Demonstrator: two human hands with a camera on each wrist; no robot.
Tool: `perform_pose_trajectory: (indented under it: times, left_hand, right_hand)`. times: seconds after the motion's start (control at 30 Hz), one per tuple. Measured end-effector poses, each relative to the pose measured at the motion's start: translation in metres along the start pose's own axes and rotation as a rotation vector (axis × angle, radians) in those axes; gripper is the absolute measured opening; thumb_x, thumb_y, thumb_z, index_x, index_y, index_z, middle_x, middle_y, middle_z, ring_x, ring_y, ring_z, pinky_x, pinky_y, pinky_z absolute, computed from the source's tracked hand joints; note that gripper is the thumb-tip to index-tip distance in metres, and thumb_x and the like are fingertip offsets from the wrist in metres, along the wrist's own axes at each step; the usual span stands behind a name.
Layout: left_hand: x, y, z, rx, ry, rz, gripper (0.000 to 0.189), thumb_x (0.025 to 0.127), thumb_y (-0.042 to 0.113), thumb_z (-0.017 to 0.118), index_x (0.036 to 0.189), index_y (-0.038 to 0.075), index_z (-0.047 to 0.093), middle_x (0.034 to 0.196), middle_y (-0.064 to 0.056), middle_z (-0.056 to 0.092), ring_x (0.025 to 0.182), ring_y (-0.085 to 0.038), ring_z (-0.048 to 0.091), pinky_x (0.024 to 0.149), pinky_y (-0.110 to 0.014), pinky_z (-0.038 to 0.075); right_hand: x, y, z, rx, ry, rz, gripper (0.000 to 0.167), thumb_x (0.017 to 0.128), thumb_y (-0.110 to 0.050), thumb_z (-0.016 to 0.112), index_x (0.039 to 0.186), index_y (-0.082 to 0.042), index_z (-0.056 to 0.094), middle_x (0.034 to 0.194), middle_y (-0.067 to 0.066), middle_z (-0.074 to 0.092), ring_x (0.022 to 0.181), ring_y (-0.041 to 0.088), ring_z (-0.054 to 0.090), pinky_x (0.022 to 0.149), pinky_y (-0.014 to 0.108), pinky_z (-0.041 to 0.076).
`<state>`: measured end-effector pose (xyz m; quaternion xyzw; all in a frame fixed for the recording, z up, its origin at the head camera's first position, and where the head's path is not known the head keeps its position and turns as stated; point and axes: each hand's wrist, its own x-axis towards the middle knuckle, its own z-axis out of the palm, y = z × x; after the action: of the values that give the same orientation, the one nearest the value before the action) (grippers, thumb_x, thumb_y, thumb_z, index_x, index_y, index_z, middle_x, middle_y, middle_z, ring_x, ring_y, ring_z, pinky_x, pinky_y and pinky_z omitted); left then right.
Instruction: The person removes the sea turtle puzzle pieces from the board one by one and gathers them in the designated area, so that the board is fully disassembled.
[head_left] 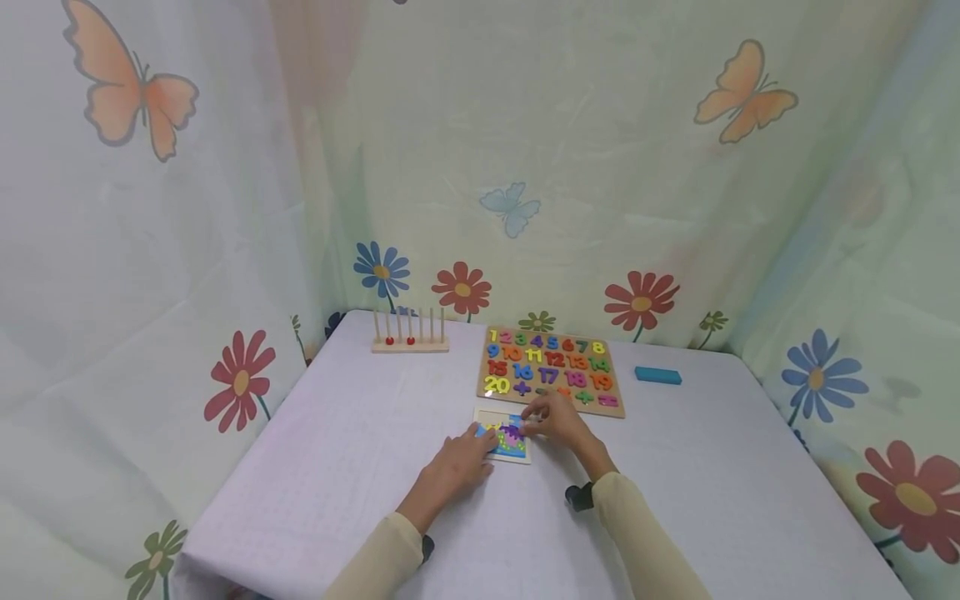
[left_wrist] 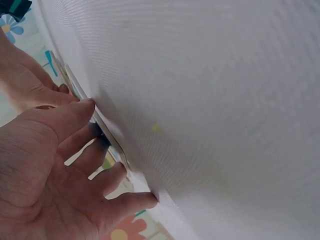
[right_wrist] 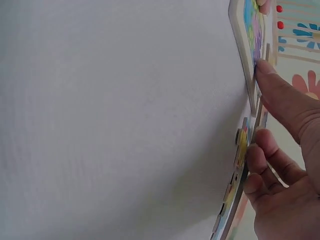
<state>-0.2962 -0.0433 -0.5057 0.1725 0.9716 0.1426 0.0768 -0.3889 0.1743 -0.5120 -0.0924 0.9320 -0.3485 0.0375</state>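
Note:
A small picture puzzle in a pale wooden frame lies near the middle of the table, with purple, yellow and blue pieces inside. My left hand rests at its left side, fingertips over the picture and fingers spread in the left wrist view. At the upper right side is my right hand. Its thumb touches the puzzle in the right wrist view, while the other fingers bend loosely apart from the thumb. No piece shows between thumb and fingers. Part of the picture is hidden under the hands.
Just behind the puzzle lies a wooden number board with colourful numerals, its lower edge close to my right hand. A peg stand with two red beads stands back left. A blue block lies back right. Printed curtains surround the white table.

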Motion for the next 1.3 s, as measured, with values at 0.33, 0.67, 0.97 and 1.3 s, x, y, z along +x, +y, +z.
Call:
perform_pose_trajectory:
  times: [0.33,0.67,0.97,1.3]
  left_hand:
    - [-0.0007,0.0025,-0.0046,-0.014,-0.001,-0.003,0.053,0.108,0.028,0.067,0.158,0.016,0.056,0.168,-0.008,0.048,0.159,-0.033,0.037,0.124,-0.062,0.038]
    - [-0.0014,0.0006,-0.0026,-0.011,-0.009,-0.009,0.053,0.108,0.029,0.068,0.158,0.017,0.057,0.167,-0.006,0.049,0.16,-0.032,0.036,0.124,-0.062,0.039]
    - [-0.0039,0.0026,-0.0033,-0.03,-0.003,-0.006,0.052,0.108,0.028,0.068,0.158,0.016,0.057,0.168,-0.006,0.048,0.16,-0.033,0.035,0.125,-0.063,0.037]
    - [-0.0028,0.0033,-0.0036,0.005,0.001,-0.015,0.053,0.107,0.029,0.07,0.157,0.016,0.058,0.166,-0.007,0.051,0.159,-0.031,0.038,0.123,-0.062,0.04]
  right_hand:
    - [0.0023,0.0003,-0.0017,-0.007,0.003,-0.001,0.022,0.085,-0.019,0.094,0.104,-0.011,0.086,0.106,0.004,0.066,0.102,0.025,0.059,0.087,0.04,0.055]
    - [0.0049,-0.001,0.0028,0.001,-0.027,-0.02,0.021,0.086,-0.014,0.094,0.104,-0.01,0.084,0.101,0.002,0.07,0.099,0.023,0.061,0.088,0.04,0.058]
    - [0.006,-0.0012,0.0037,0.059,-0.02,0.001,0.023,0.086,-0.01,0.093,0.103,-0.008,0.077,0.102,0.004,0.07,0.097,0.023,0.06,0.092,0.042,0.058]
    - [0.0045,-0.0008,0.0028,0.079,0.015,-0.039,0.017,0.088,-0.004,0.09,0.098,-0.006,0.077,0.096,0.005,0.069,0.09,0.021,0.058,0.08,0.031,0.052]
